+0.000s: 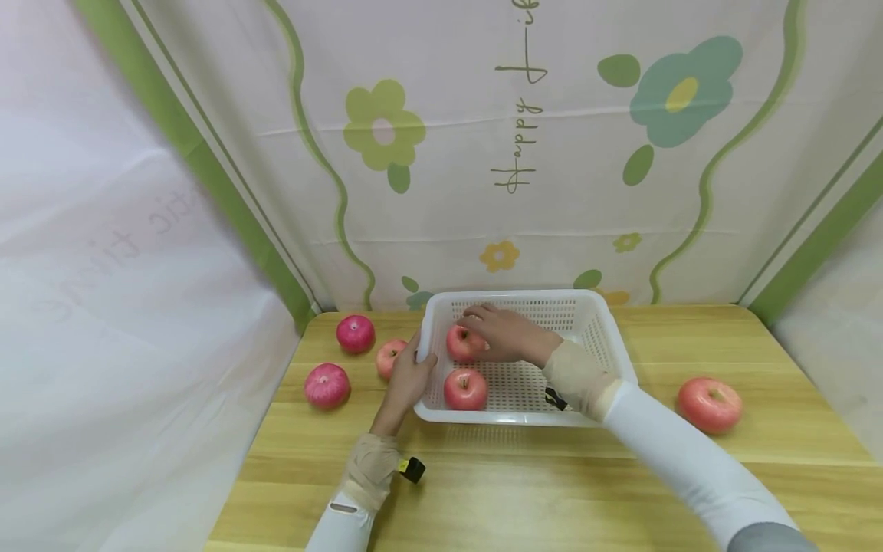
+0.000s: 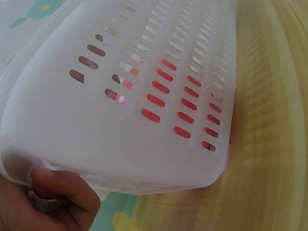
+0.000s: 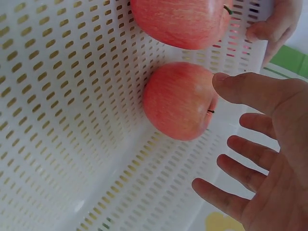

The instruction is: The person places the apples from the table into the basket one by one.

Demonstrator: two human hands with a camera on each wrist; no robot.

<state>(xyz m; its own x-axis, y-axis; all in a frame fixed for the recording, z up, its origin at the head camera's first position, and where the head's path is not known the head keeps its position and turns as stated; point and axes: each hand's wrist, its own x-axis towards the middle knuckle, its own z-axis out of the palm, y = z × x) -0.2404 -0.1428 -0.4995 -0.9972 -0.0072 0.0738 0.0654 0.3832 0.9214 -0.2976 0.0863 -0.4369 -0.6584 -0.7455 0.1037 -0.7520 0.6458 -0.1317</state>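
A white slotted basket (image 1: pixel 524 418) holds two red apples at its left end, one at the back (image 1: pixel 464 345) and one in front (image 1: pixel 465 391). My left hand (image 1: pixel 408 379) grips the basket's left rim; in the left wrist view its fingers (image 2: pixel 65 187) curl at the rim of the basket (image 2: pixel 96 139). Inside the basket, my right hand (image 1: pixel 507 333) is over the right side of the back apple. The right wrist view has that hand (image 3: pixel 269 144) with fingers spread and the thumb tip beside the apple (image 3: pixel 178 101); whether it touches cannot be told.
Left of the basket, a red apple (image 1: pixel 390 359) lies close to my left hand, with two darker pink round fruits (image 1: pixel 356 333) farther left. Another apple (image 1: pixel 710 405) lies at the right on the wooden table (image 1: pixel 524 491). A patterned curtain (image 1: pixel 441 215) hangs behind the basket.
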